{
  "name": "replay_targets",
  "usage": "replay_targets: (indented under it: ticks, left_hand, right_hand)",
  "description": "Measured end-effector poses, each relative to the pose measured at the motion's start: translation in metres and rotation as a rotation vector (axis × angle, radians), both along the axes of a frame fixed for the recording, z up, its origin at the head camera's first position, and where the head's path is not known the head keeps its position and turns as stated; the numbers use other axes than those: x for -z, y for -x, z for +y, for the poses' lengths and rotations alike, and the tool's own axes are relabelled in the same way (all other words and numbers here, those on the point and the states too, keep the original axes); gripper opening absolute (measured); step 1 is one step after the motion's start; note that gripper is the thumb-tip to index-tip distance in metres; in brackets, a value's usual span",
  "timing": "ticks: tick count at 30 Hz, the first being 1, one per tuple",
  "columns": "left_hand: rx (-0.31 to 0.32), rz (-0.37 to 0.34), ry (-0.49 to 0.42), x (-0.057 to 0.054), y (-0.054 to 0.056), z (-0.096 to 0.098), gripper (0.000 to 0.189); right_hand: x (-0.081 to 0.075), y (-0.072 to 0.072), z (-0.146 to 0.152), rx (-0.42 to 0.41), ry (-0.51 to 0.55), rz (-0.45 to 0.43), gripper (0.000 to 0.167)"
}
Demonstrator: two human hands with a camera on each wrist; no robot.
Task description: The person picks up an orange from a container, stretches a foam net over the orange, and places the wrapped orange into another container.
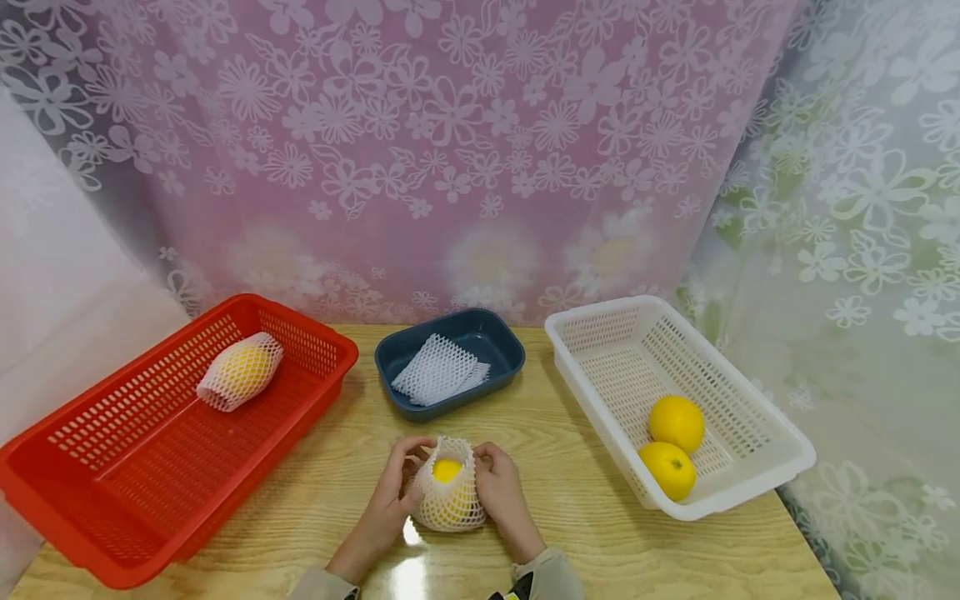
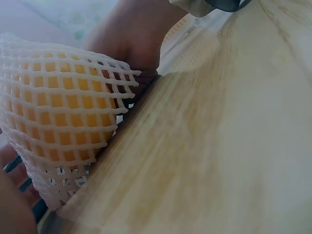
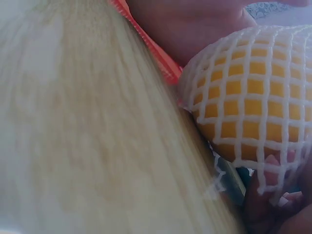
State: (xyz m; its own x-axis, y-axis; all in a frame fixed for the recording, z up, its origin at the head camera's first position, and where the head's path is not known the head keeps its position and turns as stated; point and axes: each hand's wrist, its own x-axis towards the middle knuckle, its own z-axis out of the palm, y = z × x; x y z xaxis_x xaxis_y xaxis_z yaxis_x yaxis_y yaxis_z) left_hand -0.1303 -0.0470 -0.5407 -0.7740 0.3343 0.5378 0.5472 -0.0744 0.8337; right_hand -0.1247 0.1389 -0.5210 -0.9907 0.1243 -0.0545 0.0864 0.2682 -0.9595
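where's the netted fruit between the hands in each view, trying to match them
Head: netted fruit at lower middle.
Left wrist: left side, netted fruit touching the frame edge.
Right wrist: right side, netted fruit touching the frame edge.
Shared landmark: wood-grain tabletop.

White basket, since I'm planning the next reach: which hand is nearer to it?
Right. The right hand is left of the white basket, holding the foam net's right side; the left hand is farther away, at the net's left side.
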Motion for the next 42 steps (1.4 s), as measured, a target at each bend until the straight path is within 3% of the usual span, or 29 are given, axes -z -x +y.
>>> replay_targets:
  ticks: [2,5,10,15,20,24,29,32,35,42]
  left_hand:
    - [0.073,-0.021,0.049,0.002,-0.001,0.000,0.073]
    - [0.127,-0.066,0.118,0.002,-0.003,0.000,0.089]
    - [0.095,-0.185,0.190,-0.002,-0.006,0.002,0.101]
    - [0.044,-0.243,0.225,-0.003,-0.007,0.005,0.106]
    - [0.044,-0.280,0.213,-0.001,-0.006,0.006,0.100]
    - [0.011,-0.254,0.198,0.000,-0.005,0.006,0.094]
    - [-0.064,-0.166,0.150,0.000,-0.006,0.005,0.093]
    - [-0.081,-0.176,0.099,-0.001,-0.007,0.005,0.094]
    - [-0.093,-0.205,0.044,-0.004,-0.009,0.005,0.095]
    - [-0.092,-0.286,-0.029,-0.009,-0.010,0.004,0.095]
  right_hand:
    - [-0.001,0.000,0.000,-0.001,0.000,-0.003,0.011]
    - [-0.001,0.000,0.000,0.000,-0.004,0.010,0.012]
    - [0.001,0.001,0.000,0.003,0.004,0.028,0.011]
    - [0.006,0.001,0.001,0.001,0.026,0.054,0.008]
    - [0.009,0.001,0.002,-0.003,-0.033,0.111,0.009]
    - [0.009,0.001,0.003,-0.027,-0.077,0.123,0.012]
    - [-0.004,-0.003,0.000,-0.081,-0.026,0.083,0.016]
    - [-0.006,-0.003,-0.001,-0.117,0.010,0.069,0.022]
    - [0.002,-0.002,0.000,-0.178,0.121,0.043,0.028]
    - [0.002,-0.004,0.007,-0.375,0.618,-0.139,0.028]
